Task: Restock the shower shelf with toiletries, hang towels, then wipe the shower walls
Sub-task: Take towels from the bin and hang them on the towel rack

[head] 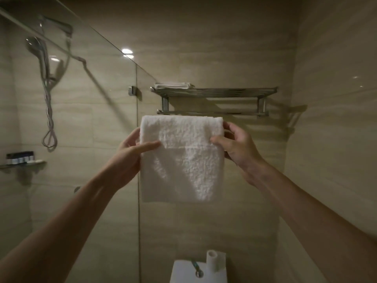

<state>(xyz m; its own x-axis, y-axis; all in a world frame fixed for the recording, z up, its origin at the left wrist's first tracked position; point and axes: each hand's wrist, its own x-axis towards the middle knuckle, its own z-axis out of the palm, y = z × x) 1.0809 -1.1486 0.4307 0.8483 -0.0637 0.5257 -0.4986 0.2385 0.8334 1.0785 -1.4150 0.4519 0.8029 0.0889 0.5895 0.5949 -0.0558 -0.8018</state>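
Note:
A folded white towel hangs just below the lower bar of a chrome towel rack on the tiled wall. My left hand pinches its left edge, thumb lying across the front. My right hand pinches the right edge the same way. Whether the towel's top fold touches the bar cannot be told. Another folded white towel lies on the rack's top shelf at the left end. Behind the glass, a corner shower shelf holds several small dark toiletry bottles and a white soap.
A glass shower screen stands at the left, its edge running down beside the towel. A hand shower with its hose hangs behind it. Below, a white toilet tank carries a paper roll. A tiled side wall is close at the right.

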